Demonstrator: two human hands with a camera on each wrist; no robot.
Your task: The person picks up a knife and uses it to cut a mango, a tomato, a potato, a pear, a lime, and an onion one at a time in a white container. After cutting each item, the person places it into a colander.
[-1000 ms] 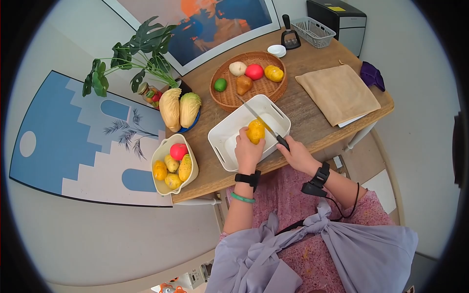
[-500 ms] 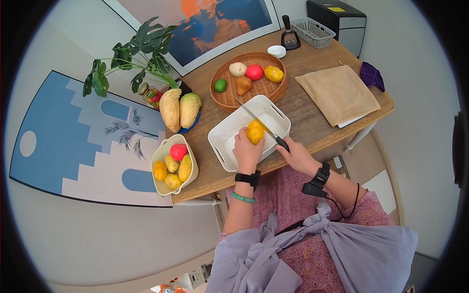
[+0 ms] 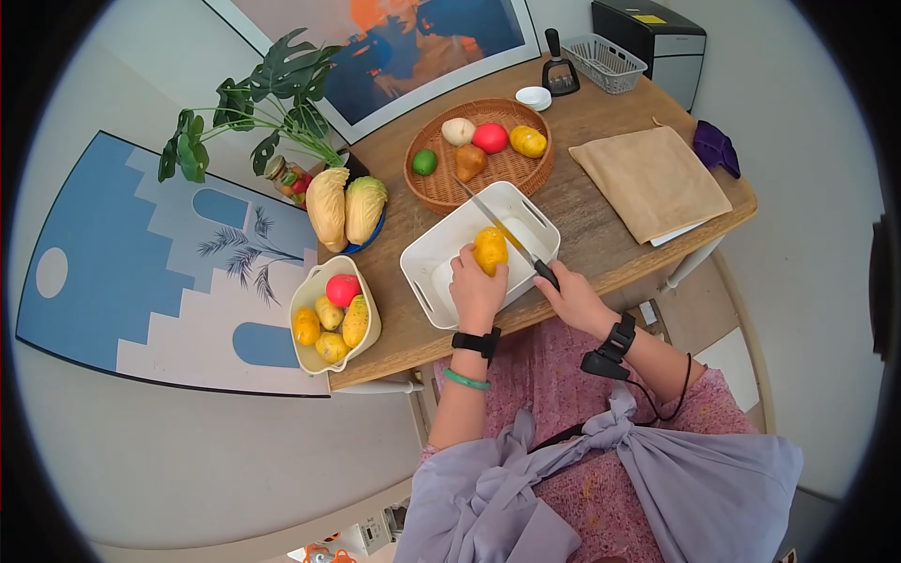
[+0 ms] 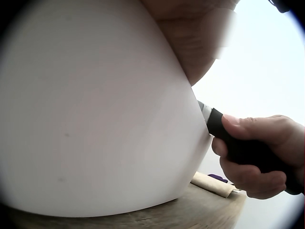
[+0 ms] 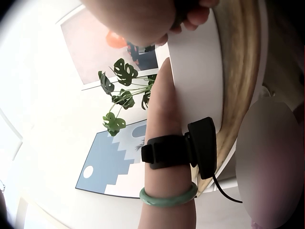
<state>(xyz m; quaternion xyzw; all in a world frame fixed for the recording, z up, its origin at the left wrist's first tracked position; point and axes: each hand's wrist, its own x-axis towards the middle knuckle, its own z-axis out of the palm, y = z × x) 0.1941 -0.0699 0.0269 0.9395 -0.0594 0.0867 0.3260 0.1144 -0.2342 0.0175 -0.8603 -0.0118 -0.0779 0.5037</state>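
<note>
In the head view the left hand (image 3: 477, 289) grips a yellow, potato-like item (image 3: 490, 251) over the white bin (image 3: 429, 296). The right hand (image 3: 574, 301) holds a knife by its black handle (image 3: 546, 275); the blade slants up and left, along the item's right side. Whether the blade touches the item, I cannot tell. The left wrist view shows the right hand (image 4: 262, 157) with fingers curled round the handle, beside the bin's wall (image 4: 100, 114). In the right wrist view the bin (image 5: 198, 71) hides what the left hand holds.
A wicker tray (image 3: 435, 199) with fruit and vegetables stands behind the bin. At left are a cream basket (image 3: 374, 330) holding several items, two cabbages (image 3: 328, 208) and a plant (image 3: 282, 70). A beige cloth (image 3: 648, 183) lies at right, a grey basket (image 3: 605, 64) at the back.
The yellow item and the knife have shifted very slightly between frames. Both hands keep their hold, and the head view has moved a little.
</note>
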